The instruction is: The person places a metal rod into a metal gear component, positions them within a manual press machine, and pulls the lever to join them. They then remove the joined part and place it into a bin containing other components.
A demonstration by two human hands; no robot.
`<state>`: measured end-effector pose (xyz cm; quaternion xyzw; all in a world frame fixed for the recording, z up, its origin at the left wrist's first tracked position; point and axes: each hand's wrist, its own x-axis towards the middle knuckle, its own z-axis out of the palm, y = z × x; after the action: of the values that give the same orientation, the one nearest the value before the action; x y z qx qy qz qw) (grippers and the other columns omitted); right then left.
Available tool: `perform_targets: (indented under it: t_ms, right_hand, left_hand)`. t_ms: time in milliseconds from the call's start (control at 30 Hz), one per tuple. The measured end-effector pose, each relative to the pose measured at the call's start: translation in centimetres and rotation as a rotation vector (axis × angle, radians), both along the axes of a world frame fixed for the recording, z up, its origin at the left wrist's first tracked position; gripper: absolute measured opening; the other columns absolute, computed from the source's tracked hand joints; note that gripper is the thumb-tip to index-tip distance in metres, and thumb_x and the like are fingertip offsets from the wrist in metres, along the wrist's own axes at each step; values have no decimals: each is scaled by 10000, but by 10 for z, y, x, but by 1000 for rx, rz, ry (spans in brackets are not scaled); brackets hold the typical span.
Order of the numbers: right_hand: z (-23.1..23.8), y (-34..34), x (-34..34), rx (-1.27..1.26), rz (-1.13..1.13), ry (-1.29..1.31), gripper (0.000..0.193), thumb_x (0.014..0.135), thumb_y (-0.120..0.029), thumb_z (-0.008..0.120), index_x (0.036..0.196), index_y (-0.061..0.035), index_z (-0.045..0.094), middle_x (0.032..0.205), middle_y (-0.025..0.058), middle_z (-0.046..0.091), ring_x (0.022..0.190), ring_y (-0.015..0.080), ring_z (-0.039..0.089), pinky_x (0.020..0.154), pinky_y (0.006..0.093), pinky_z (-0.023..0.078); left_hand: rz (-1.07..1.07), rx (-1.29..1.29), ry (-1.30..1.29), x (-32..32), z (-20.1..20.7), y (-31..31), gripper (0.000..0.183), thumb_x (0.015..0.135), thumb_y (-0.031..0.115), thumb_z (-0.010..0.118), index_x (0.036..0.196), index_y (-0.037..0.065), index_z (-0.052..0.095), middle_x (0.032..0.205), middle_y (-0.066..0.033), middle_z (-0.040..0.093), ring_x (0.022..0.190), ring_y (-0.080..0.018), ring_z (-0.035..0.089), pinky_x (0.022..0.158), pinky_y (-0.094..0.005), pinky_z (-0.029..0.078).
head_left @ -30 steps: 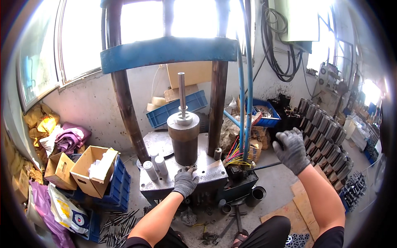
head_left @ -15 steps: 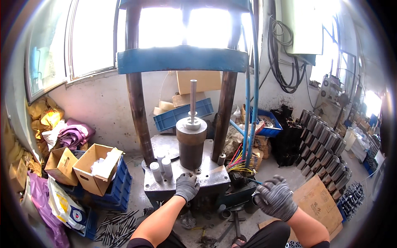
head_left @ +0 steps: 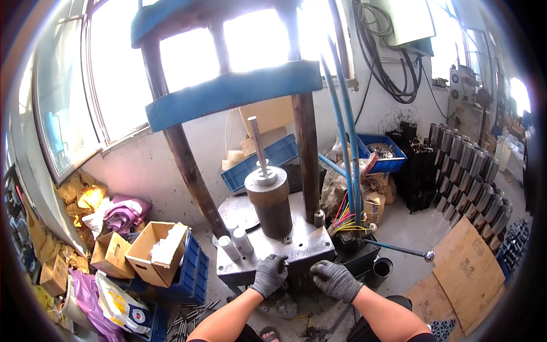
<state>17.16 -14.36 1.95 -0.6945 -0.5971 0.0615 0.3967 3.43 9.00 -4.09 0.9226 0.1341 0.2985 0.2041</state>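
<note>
My left hand (head_left: 270, 275), in a grey knit glove, is at the front edge of the press table (head_left: 310, 246). Its fingers are curled together, and anything between them is too small to make out. Just right of it is my right hand (head_left: 336, 280), gloved alike and closed, its fingertips pointing toward the left hand; what it holds, if anything, is hidden. A dark steel cylinder (head_left: 272, 214) stands on the table, topped by a lighter collar (head_left: 266, 176) and an upright rod (head_left: 257, 141). A small ring (head_left: 288, 239) lies before it. Light-grey cylindrical pieces (head_left: 229, 248) stand at the table's left.
A lever (head_left: 399, 249) with a ball knob juts out to the right above a dark metal tube (head_left: 380, 268). Press columns (head_left: 194, 176) carry a blue crossbeam (head_left: 233, 94). Cardboard boxes (head_left: 154, 256) sit left on blue crates; stacked metal cylinders (head_left: 473, 171) stand right.
My right hand has come left from beside the lever to near my left hand, its fingers closing in. The lever's knob is now uncovered. The whole view has tilted and shifted.
</note>
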Motion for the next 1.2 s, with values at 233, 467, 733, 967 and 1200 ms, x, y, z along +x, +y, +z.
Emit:
perform_targets:
  t_ms: [233, 467, 733, 967, 1200]
  right_hand:
    - [7, 17, -1, 130, 29, -86, 381, 854, -199, 774, 1197, -62, 679, 1159, 166, 668, 1019, 370, 675, 891, 430, 565]
    - [41, 9, -8, 306, 44, 65, 311, 844, -157, 812, 1122, -59, 710, 1108, 138, 708, 1027, 324, 702, 886, 393, 571]
    - [142, 58, 30, 523, -98, 60, 304, 819, -109, 803, 1068, -63, 635, 909, 114, 674, 777, 244, 706, 728, 365, 576]
    - [132, 120, 58, 758, -160, 237, 193, 812, -71, 794, 861, -37, 611, 937, 118, 711, 770, 222, 702, 718, 338, 566]
    - [112, 172, 72, 714, -209, 245, 145, 811, -91, 773, 912, -28, 689, 934, 142, 697, 798, 320, 686, 719, 392, 558]
  left_hand:
    - [-229, -1149, -69, 3, 48, -61, 419, 991, 126, 644, 1385, 12, 556, 1137, -119, 688, 1000, -185, 666, 901, -311, 563]
    - [-402, -1331, -39, 2, 89, -64, 518, 986, 165, 651, 1459, 25, 494, 1237, -127, 654, 1099, -194, 637, 958, -335, 542]
    - [-32, -433, -596, 81, 201, 57, 306, 997, 107, 588, 1264, -44, 585, 1116, -110, 670, 1051, -198, 628, 968, -317, 491]
    - [150, -571, -427, 171, 226, 154, 244, 954, 80, 649, 1181, 47, 566, 844, -65, 633, 742, -161, 614, 613, -317, 553]
    - [169, -466, -433, 171, 207, 162, 279, 895, 70, 743, 1127, 29, 593, 897, -81, 673, 804, -172, 644, 773, -320, 545]
